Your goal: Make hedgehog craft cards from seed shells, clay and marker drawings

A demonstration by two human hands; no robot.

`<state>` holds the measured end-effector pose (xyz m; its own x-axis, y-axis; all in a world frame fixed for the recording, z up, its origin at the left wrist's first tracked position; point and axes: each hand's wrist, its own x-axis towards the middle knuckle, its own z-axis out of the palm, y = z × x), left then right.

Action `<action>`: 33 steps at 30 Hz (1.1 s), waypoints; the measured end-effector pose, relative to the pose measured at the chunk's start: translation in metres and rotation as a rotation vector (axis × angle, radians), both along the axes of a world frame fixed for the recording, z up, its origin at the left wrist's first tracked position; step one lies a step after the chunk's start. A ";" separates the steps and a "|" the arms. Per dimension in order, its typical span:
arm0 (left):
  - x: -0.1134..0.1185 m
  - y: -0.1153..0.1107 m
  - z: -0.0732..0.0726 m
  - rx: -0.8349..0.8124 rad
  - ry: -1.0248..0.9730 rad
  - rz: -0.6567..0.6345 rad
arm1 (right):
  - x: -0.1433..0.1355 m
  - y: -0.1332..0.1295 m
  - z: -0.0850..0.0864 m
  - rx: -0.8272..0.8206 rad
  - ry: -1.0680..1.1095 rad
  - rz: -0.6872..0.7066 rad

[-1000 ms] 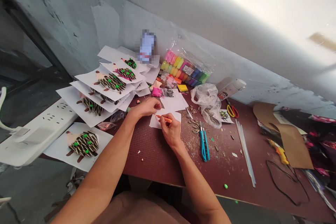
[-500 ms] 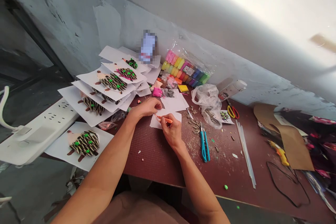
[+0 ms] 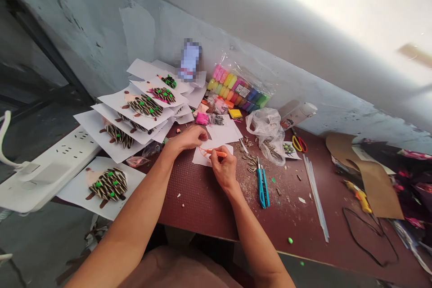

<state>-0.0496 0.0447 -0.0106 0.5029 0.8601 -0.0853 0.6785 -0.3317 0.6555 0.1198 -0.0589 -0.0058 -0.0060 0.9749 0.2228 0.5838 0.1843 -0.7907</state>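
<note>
An orange pen (image 3: 219, 153) is pinched in my right hand (image 3: 224, 168), its tip on a small white sheet (image 3: 200, 158). Thin orange lines show on that sheet. My left hand (image 3: 193, 137) rests at the sheet's upper left edge, fingers curled down; whether they hold anything is hidden. Left of my arms lies a paper with a seed-covered hedgehog (image 3: 108, 183), and behind it a stack of similar sheets (image 3: 114, 99). Striped seeds (image 3: 250, 163) are scattered right of my right hand, beside a teal cutter (image 3: 262, 184).
Colored clay packs (image 3: 236, 87) lean on the wall near a blurred phone (image 3: 190, 60). Farther right are a plastic bag (image 3: 270, 130), scissors (image 3: 299, 143), clear glue sticks (image 3: 316, 198), and a yellow glue gun (image 3: 359, 197) with its cord. A power strip (image 3: 50, 166) stands left.
My right hand has shifted slightly right with the pen, and more orange line shows on the small sheet. My left hand has stayed in place.
</note>
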 end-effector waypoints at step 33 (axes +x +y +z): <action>0.003 -0.002 0.002 0.000 0.028 0.032 | -0.003 0.000 -0.001 0.006 0.034 0.026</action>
<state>-0.0464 0.0425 -0.0081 0.4725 0.8757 -0.0992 0.7067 -0.3092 0.6364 0.1165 -0.0592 -0.0065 -0.0234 0.9731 0.2290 0.5519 0.2036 -0.8087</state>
